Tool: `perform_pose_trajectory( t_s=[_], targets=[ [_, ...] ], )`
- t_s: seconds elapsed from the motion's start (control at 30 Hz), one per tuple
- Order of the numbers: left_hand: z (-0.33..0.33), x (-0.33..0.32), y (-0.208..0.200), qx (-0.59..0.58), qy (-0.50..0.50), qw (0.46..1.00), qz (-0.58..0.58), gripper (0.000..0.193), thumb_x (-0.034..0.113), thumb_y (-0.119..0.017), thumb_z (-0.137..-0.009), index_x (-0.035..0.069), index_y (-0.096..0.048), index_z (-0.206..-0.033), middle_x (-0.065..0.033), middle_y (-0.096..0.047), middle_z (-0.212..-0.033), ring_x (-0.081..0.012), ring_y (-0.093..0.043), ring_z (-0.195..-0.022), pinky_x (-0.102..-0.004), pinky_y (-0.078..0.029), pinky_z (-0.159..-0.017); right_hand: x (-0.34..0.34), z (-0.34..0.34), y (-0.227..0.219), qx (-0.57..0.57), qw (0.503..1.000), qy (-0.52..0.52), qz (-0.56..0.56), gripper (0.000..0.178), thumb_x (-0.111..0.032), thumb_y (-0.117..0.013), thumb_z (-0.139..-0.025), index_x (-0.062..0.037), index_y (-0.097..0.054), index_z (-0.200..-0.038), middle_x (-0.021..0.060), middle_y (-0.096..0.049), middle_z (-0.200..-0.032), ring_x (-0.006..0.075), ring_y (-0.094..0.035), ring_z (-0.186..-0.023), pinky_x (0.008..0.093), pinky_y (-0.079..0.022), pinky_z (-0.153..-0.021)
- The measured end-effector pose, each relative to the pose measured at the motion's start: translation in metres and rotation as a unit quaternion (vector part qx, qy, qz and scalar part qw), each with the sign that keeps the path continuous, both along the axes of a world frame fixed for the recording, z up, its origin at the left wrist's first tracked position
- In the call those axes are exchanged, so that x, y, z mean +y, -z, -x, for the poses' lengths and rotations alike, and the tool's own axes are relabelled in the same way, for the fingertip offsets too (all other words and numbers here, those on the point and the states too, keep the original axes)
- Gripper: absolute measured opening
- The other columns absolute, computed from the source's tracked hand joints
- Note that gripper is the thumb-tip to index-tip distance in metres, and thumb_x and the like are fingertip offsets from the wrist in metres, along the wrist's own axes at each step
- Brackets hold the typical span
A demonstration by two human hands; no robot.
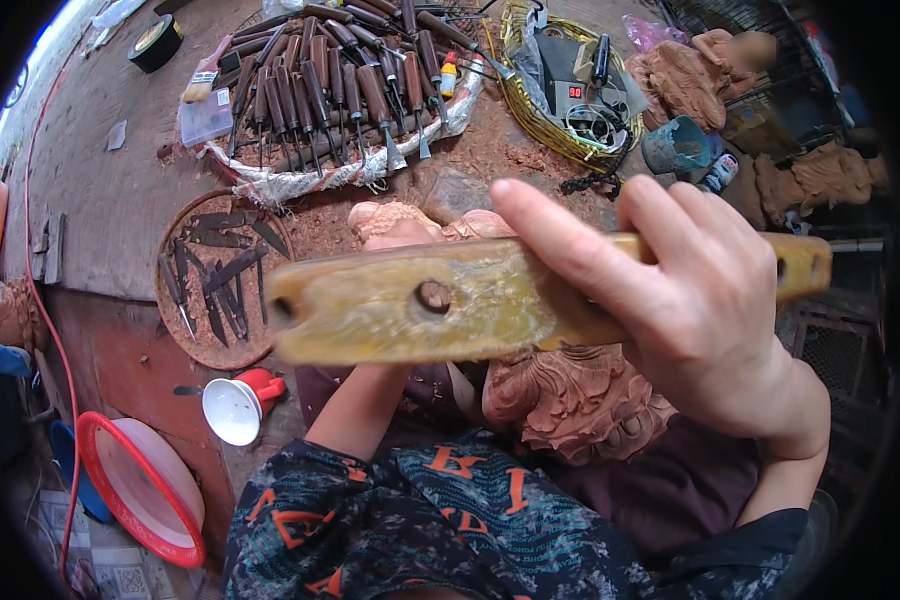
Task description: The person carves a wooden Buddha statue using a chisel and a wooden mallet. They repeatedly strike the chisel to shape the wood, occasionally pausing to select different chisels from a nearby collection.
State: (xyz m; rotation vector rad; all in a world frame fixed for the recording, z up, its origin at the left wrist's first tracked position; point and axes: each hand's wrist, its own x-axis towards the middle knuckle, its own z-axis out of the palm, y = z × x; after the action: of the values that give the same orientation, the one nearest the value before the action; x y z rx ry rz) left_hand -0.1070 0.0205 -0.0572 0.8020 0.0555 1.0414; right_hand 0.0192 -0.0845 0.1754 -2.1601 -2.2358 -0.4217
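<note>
Across the middle, my right hand [690, 290] is closed around a long, flat, yellowish wooden bar [370, 305] with round holes, one of them filled by a dark plug. The index finger lies stretched along the bar; its near end is slightly blurred. Behind the bar is my left hand [405, 233], of which only a small part shows above it; its fingers are hidden. Below the bar, between my legs, rests a reddish-brown carved wood piece [580, 400] with curling relief. More of the carving [390, 215] shows above the bar, beside my left hand.
Many wood-handled chisels [320, 90] lie in a white-wrapped round tray [300, 188]. Flat blades fill a round tray [166, 305] at left. A yellow basket [530, 125] holds a device with a red display. Nearby are a white-and-red cup [232, 412], red-rimmed basin [145, 490], bucket [675, 147] and carvings [680, 85].
</note>
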Motion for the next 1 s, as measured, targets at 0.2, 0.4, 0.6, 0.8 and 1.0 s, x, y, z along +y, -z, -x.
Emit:
perform_pose_trajectory(
  t_s=[0.2,0.4,0.6,0.8,1.0],
  targets=[
    [-0.008,-0.009,-0.011,0.079,0.146,0.976,-0.138,0.018,0.02,-0.046,-0.101,0.003,-0.051,-0.103,-0.0039,-0.05,-0.076,-0.0132,-0.05,-0.068,-0.0261,-0.04,-0.055,-0.018,-0.011,-0.005,0.015,0.999,-0.018,0.027,0.056,-0.008,-0.073,-0.067,-0.0084,-0.063,-0.121,0.0049,-0.047,-0.07,0.0217,-0.047,-0.058,0.0348,-0.037,-0.051],
    [-0.016,0.024,-0.054,-0.063,-0.129,0.985,-0.099,0.026,0.028,-0.046,-0.103,0.002,-0.044,-0.102,0.0001,-0.038,-0.064,-0.007,-0.036,-0.051,-0.0227,-0.03,-0.045,-0.064,-0.038,0.025,0.167,0.983,0.054,-0.05,0.063,-0.007,-0.079,-0.066,-0.0024,-0.058,-0.125,0.0103,-0.062,-0.087,0.0243,-0.056,-0.063,0.0347,-0.045,-0.056],
    [-0.018,0.032,-0.046,-0.013,-0.072,0.995,-0.073,0.034,0.036,-0.048,-0.101,0.003,-0.047,-0.092,-0.0001,-0.039,-0.064,-0.0073,-0.034,-0.049,-0.0209,-0.028,-0.042,-0.084,-0.042,0.042,0.321,0.922,0.215,0.023,0.059,0.007,-0.068,-0.076,0.0031,-0.049,-0.131,0.0188,-0.061,-0.121,0.0271,-0.062,-0.111,0.0334,-0.047,-0.094],
    [-0.024,0.034,-0.046,-0.01,-0.04,0.998,-0.049,0.036,0.036,-0.046,-0.102,0.002,-0.047,-0.088,0.0007,-0.037,-0.06,-0.0061,-0.031,-0.045,-0.0209,-0.025,-0.039,-0.082,-0.041,0.042,0.36,0.901,0.24,0.03,0.056,0.007,-0.067,-0.078,0.0026,-0.049,-0.131,0.0167,-0.061,-0.122,0.0244,-0.061,-0.112,0.0332,-0.045,-0.096],
    [-0.024,0.034,-0.044,-0.028,-0.029,0.998,-0.056,0.034,0.032,-0.046,-0.101,0.001,-0.047,-0.087,0.0012,-0.036,-0.059,-0.0046,-0.029,-0.045,-0.0204,-0.023,-0.04,-0.06,-0.038,0.037,0.357,0.916,0.181,0.039,0.059,0.01,-0.063,-0.072,0.0039,-0.049,-0.13,0.0198,-0.06,-0.123,0.0298,-0.062,-0.114,0.0344,-0.046,-0.096]
  ],
)
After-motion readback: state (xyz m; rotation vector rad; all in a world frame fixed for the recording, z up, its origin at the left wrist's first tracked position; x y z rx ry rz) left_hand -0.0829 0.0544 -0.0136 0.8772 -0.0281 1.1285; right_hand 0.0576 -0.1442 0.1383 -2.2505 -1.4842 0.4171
